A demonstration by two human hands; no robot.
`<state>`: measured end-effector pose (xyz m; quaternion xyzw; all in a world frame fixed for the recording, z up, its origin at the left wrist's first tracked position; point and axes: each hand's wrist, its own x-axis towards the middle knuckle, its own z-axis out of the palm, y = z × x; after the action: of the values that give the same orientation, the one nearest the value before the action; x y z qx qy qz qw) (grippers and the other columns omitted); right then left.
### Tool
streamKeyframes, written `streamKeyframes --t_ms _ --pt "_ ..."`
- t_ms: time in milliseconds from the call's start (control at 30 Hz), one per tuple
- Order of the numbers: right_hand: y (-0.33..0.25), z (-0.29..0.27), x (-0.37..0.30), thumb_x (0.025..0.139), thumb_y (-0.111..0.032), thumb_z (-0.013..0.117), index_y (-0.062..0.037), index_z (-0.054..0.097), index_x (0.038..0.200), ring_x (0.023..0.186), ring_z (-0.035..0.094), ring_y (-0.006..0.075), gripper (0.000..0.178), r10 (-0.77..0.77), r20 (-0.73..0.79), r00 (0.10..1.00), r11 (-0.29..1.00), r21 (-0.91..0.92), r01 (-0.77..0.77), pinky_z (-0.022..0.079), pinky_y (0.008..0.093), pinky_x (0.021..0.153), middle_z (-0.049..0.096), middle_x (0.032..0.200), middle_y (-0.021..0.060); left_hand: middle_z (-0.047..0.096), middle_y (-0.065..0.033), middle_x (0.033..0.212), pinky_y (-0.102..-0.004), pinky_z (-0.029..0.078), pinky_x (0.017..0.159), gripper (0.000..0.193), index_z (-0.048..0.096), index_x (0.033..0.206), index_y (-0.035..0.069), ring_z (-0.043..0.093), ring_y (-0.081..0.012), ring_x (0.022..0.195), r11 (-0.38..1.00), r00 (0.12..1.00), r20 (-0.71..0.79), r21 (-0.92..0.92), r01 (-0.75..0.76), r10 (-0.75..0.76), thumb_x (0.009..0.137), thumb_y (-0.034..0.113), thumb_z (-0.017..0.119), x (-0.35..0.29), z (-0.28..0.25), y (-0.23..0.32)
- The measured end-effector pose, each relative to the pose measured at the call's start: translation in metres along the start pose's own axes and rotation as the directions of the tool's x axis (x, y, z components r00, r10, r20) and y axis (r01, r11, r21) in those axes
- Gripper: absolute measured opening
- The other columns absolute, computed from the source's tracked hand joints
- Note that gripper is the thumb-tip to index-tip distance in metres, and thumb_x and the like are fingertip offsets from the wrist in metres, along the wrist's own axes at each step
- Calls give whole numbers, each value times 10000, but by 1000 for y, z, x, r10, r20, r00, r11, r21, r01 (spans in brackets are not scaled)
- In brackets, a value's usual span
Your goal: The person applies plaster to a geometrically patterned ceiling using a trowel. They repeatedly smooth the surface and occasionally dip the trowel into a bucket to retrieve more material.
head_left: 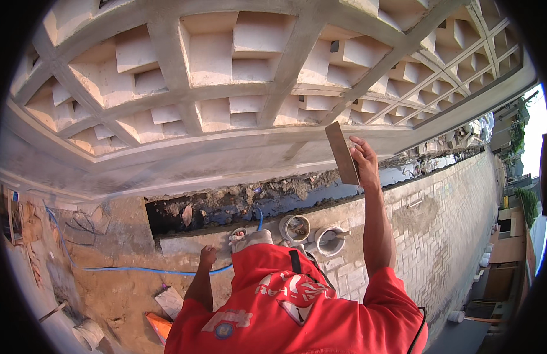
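Observation:
My right hand (366,164) is raised toward the wall and closed around a plastering trowel (341,153). Its flat, rectangular, grey-brown blade stands tilted at the smooth lower band of the grey wall (244,154); whether it touches is unclear. At least one finger sticks out beside the blade, while the handle is hidden by the hand. My left hand (208,256) hangs low by my left side, its fingers curled with nothing visible in them. Close to my waist stand a white bucket (295,228) and a second white bucket (331,241) with a tool lying across its rim.
Pale openwork blocks (232,65) fill the wall's upper part. Along its foot runs a muddy trench (220,206) with dark water. A blue hose (149,269) crosses the sandy ground on the left, near an orange object (159,325). Brick paving (427,218) stretches away right.

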<state>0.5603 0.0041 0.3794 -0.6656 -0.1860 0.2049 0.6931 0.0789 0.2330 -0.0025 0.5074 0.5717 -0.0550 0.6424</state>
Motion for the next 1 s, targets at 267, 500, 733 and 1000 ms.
streamKeyframes --t_ms 267,500,733,1000 --pt "78 -75 -88 915 -111 551 -16 523 1214 862 647 157 315 394 157 906 783 459 -420 550 264 684 638 1026 76 591 -53 752 -297 421 432 260 584 1020 23 526 -148 487 998 998 -20 -10 -61 60 856 225 595 18 19 -43" --pt "251 -192 -139 918 -114 521 -32 547 1136 828 642 174 235 686 102 721 644 376 -666 555 303 655 625 964 75 643 -117 986 -288 465 507 442 494 1240 12 602 -158 636 986 984 -150 153 -72 95 885 260 581 -7 109 -3" --pt "436 -235 -239 880 -89 560 -7 561 1125 794 642 174 259 888 29 459 446 190 -875 557 311 641 646 957 98 632 -129 1053 -323 503 755 463 478 1288 32 637 -215 888 880 950 194 368 -301 244 915 290 570 -88 241 -81" --pt "652 -192 -224 767 -237 654 -61 687 1010 789 677 276 303 643 -297 706 486 -555 -675 526 356 688 683 881 199 649 -134 941 -276 480 748 317 533 1198 6 612 -163 884 875 967 12 424 -234 254 909 135 555 -101 262 -137"
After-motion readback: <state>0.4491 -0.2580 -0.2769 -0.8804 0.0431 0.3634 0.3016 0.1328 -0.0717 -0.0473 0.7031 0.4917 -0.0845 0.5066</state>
